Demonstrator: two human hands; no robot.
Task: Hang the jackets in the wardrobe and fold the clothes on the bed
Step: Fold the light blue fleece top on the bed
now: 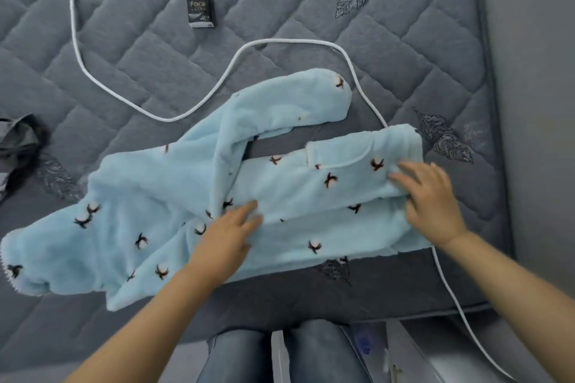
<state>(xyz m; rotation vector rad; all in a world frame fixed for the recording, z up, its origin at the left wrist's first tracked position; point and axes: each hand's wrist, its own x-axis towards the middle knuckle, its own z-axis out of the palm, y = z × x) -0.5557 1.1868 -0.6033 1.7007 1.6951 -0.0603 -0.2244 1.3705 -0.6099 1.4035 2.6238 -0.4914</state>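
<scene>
A light blue fleece pair of trousers (pixel 174 183) with small dark flower prints lies spread on the grey quilted mattress (pixel 130 65). One leg runs to the lower left, the other bends up toward the middle. The waist end lies at the right, partly folded over. My left hand (pixel 227 233) presses flat on the fabric near the crotch, fingers straight. My right hand (pixel 429 196) rests on the waist end with fingers spread, touching the folded edge.
A white cable (pixel 77 50) loops across the mattress and runs under the garment's right side down to the floor. A small black box (pixel 200 9) lies farther back. Dark grey clothing (pixel 18 146) sits at the left edge. A wall (pixel 535 102) borders the right.
</scene>
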